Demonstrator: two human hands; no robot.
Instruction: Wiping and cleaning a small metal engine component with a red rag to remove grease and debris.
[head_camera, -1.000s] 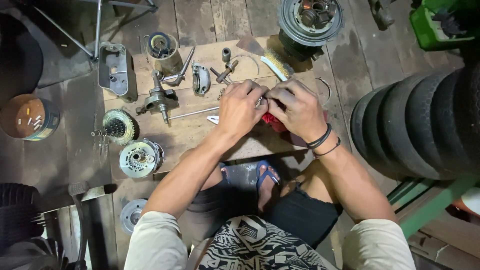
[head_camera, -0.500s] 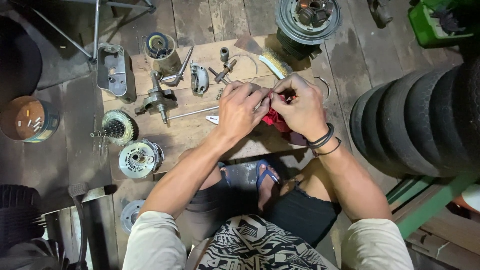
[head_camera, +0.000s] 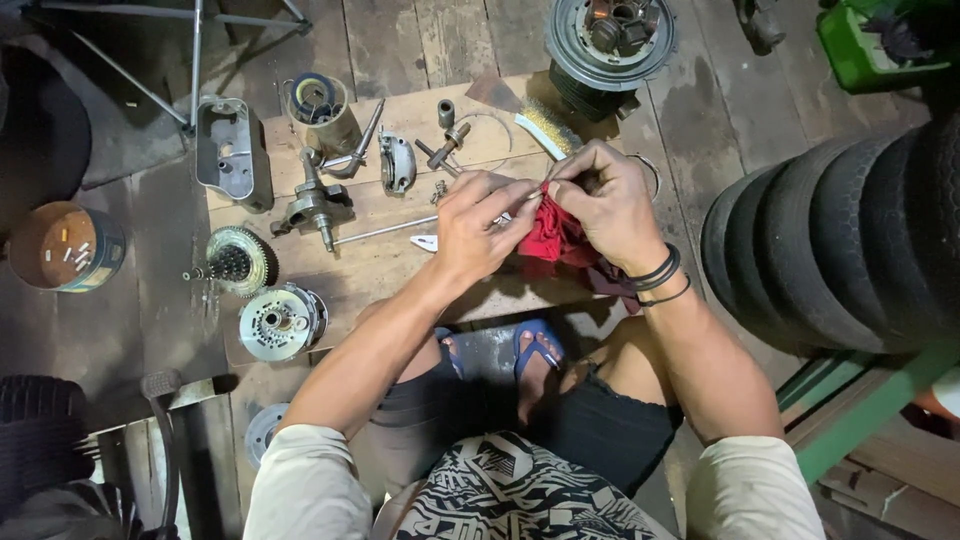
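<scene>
the red rag sits between both hands, bunched under the right hand and hanging toward the wrist. the left hand meets it from the left, fingertips pinched on a small part at the rag's top edge; the part is too hidden to identify. right fingers are curled, gripping the cloth. the rag looks crumpled and soft.

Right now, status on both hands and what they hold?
Left hand and right hand both pinching red cloth above wooden board. Any small part inside hidden. Crankshaft, gears clear, left.
</scene>
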